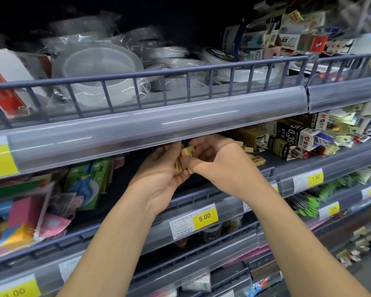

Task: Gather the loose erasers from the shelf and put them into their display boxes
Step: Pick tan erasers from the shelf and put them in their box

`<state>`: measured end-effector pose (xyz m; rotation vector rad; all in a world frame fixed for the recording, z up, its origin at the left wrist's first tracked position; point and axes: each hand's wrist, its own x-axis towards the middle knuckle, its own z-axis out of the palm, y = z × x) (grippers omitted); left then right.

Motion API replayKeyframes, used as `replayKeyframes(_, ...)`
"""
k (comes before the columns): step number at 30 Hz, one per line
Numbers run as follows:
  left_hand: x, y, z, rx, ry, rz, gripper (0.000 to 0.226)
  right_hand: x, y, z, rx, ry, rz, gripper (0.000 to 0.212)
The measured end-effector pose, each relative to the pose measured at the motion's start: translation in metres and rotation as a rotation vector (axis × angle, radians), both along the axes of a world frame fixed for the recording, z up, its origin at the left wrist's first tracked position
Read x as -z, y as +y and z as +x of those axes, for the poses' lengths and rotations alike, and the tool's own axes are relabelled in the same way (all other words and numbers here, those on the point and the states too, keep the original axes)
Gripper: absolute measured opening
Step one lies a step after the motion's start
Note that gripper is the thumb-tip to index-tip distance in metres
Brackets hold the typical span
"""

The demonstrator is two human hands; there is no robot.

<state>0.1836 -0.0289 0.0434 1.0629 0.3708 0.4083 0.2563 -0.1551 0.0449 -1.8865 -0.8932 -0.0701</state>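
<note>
Both of my hands reach into the middle shelf (287, 161), just under the upper shelf's clear price rail (124, 133). My left hand (159, 170) cups a small stack of tan erasers (185, 159) in its palm. My right hand (219, 161) pinches the same stack from the right with thumb and fingers. More loose tan erasers (256, 158) lie on the dark shelf floor just right of my right hand. A tan display box (247, 137) stands behind them, partly hidden by the rail.
Black and white lead boxes (291, 139) crowd the shelf at the right. Green and pink stationery packs (88, 183) fill the left. Tape rolls (99, 63) sit on the upper shelf behind a wire rail. Price tags (204, 217) line the shelf edges below.
</note>
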Motion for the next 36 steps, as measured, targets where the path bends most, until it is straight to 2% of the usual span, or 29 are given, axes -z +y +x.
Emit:
replayKeyframes(3,-0.001,0.0,-0.002,0.048,0.0,0.038,0.025,0.001,0.005,-0.006,0.012,-0.045,0.006,0.027)
replayKeyframes(5,0.0,-0.003,-0.003,0.09,-0.011,0.071,0.021,0.001,0.008,-0.011,0.0,-0.099,-0.014,0.022)
replayKeyframes(7,0.0,-0.004,-0.005,0.094,-0.012,0.09,0.017,0.001,0.011,-0.014,0.007,-0.128,-0.032,0.025)
replayKeyframes(11,-0.001,-0.002,-0.008,0.123,-0.039,0.079,0.025,0.003,0.014,-0.017,0.027,-0.15,0.002,0.032)
replayKeyframes(14,0.002,-0.001,-0.008,0.12,-0.01,0.149,0.016,0.004,0.01,-0.017,-0.032,-0.05,0.026,0.04)
replayKeyframes(18,0.001,-0.002,-0.006,0.074,0.006,0.184,0.024,-0.004,-0.011,-0.007,-0.237,0.103,0.049,0.041)
replayKeyframes(20,0.001,-0.001,-0.005,0.051,0.005,0.165,0.028,-0.009,-0.024,0.005,-0.177,0.079,0.015,0.035)
replayKeyframes(22,0.002,0.0,-0.005,0.054,0.008,0.168,0.03,-0.012,-0.035,0.023,-0.021,0.048,-0.084,0.023)
replayKeyframes(24,0.002,0.0,-0.005,0.063,0.015,0.182,0.032,-0.015,-0.043,0.042,0.154,0.039,-0.327,0.017)
replayKeyframes(26,0.001,-0.002,-0.005,0.066,0.022,0.182,0.033,-0.016,-0.045,0.058,0.257,0.023,-0.696,0.028)
replayKeyframes(28,0.001,-0.002,-0.006,0.066,0.023,0.18,0.032,-0.017,-0.041,0.063,0.273,0.024,-0.952,0.047)
replayKeyframes(30,0.001,-0.003,-0.006,0.063,0.024,0.186,0.029,-0.018,-0.037,0.065,0.263,0.041,-1.019,0.06)
replayKeyframes(32,0.001,-0.004,-0.006,0.057,0.029,0.195,0.027,-0.019,-0.035,0.065,0.266,0.041,-1.031,0.064)
replayKeyframes(36,0.002,-0.004,-0.007,0.038,0.042,0.219,0.027,-0.019,-0.028,0.058,0.25,0.032,-1.029,0.054)
